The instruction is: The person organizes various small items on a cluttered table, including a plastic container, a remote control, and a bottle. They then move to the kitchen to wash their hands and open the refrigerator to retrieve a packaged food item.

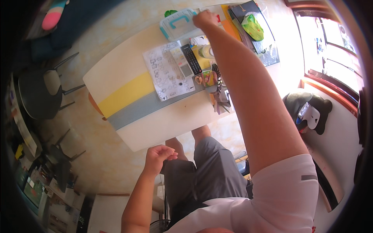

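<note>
My right hand reaches across the table to its far side, at the right end of a clear plastic box with a turquoise handle and rim. Whether its fingers grip the box cannot be made out. My left hand is near my lap, off the table's near edge, with its fingers curled and no object visible in it. Between the hands, a printed sheet of paper lies on the table, with a white remote control and a black remote control beside each other at its right.
The table also bears a lidded jar, a cluttered pen holder, folders and a green plastic bag. A dark chair stands left. A panda-shaped item is by the window wall.
</note>
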A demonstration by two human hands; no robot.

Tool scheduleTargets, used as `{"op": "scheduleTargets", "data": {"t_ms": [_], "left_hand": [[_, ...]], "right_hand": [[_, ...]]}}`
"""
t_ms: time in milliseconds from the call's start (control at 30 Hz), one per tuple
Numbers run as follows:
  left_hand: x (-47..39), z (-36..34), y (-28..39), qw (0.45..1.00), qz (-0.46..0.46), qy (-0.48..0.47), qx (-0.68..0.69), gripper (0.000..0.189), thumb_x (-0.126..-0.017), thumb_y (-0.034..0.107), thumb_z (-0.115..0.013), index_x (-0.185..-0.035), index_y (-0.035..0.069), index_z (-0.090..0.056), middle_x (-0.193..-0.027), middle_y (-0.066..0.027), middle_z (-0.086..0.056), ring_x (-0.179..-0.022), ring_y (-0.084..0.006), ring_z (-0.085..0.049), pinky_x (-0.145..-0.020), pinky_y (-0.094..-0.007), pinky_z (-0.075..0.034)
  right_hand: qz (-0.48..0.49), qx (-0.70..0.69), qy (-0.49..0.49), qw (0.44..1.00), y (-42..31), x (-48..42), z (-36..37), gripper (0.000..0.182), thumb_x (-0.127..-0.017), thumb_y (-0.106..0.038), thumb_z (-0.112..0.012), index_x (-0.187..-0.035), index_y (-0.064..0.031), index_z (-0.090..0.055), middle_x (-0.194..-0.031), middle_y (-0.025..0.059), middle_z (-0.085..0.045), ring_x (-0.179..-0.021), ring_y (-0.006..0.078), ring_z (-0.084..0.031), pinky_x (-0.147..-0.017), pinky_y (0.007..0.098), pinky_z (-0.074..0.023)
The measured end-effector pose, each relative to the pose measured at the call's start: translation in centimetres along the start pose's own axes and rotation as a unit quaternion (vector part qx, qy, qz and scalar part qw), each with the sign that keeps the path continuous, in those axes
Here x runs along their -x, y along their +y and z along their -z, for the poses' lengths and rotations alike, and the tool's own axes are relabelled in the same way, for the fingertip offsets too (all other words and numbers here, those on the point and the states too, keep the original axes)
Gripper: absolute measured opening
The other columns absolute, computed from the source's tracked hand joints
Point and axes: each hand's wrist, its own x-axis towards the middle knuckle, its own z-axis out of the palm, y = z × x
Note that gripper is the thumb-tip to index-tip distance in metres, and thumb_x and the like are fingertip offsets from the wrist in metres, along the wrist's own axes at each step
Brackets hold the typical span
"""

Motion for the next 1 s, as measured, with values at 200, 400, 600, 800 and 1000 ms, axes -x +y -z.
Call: {"op": "scheduleTargets", "data": {"t_ms": [200, 400, 600, 800, 1000], "left_hand": [[-1.5, -1.7, 0.2, 1.000, 0.019, 0.010, 0.010, 0.017, -0.098, 0.013, -0.071, -0.094, -0.004, -0.071, -0.089, -0.0168, -0.075, -0.079, -0.0221, -0.074, -0.075, -0.0331, -0.060], [-2.7, -2.4, 0.5, 0.999, 0.024, 0.009, -0.033, 0.018, -0.097, 0.014, -0.072, -0.098, -0.004, -0.074, -0.090, -0.0158, -0.077, -0.079, -0.0212, -0.074, -0.076, -0.0312, -0.060], [-2.8, -4.5, 2.6, 0.997, 0.018, 0.000, -0.072, 0.019, -0.097, 0.014, -0.073, -0.097, -0.005, -0.073, -0.089, -0.0167, -0.076, -0.076, -0.0213, -0.074, -0.076, -0.0325, -0.060], [-3.1, -7.7, 4.2, 0.993, 0.023, -0.033, -0.107, 0.019, -0.098, 0.014, -0.072, -0.098, -0.005, -0.072, -0.089, -0.0162, -0.076, -0.077, -0.0210, -0.074, -0.077, -0.0327, -0.060], [-4.6, -10.5, 4.8, 0.986, 0.035, -0.057, -0.156, 0.018, -0.098, 0.013, -0.071, -0.099, -0.005, -0.072, -0.090, -0.0158, -0.076, -0.078, -0.0206, -0.074, -0.077, -0.0333, -0.060]], "right_hand": [[0.082, -0.068, -0.140, 0.984, 4.3, -3.0, -2.3, 0.066, -0.086, -0.058, -0.072, -0.114, 0.0010, -0.073, -0.112, 0.0231, -0.074, -0.108, 0.0349, -0.071, -0.096, 0.0429, -0.0554], [0.162, -0.063, -0.133, 0.976, 5.5, -2.9, -4.0, 0.063, -0.089, -0.058, -0.069, -0.110, 0.0009, -0.072, -0.101, 0.0222, -0.074, -0.097, 0.0379, -0.072, -0.088, 0.0466, -0.0565], [0.112, -0.257, -0.028, 0.960, 10.2, 3.6, 2.2, 0.052, -0.093, -0.049, -0.069, -0.102, 0.0025, -0.071, -0.092, 0.0230, -0.073, -0.091, 0.0384, -0.072, -0.086, 0.0467, -0.0562], [-0.045, -0.514, 0.013, 0.857, 28.4, 12.2, 12.0, 0.032, -0.104, -0.029, -0.066, -0.105, 0.0031, -0.064, -0.099, 0.0097, -0.067, -0.088, 0.0169, -0.067, -0.078, 0.0338, -0.0608], [-0.213, -0.432, 0.095, 0.871, 51.3, 16.1, 13.7, 0.041, -0.103, -0.030, -0.067, -0.103, 0.0114, -0.063, -0.097, 0.0168, -0.068, -0.082, 0.0206, -0.070, -0.073, 0.0338, -0.0644]]}}
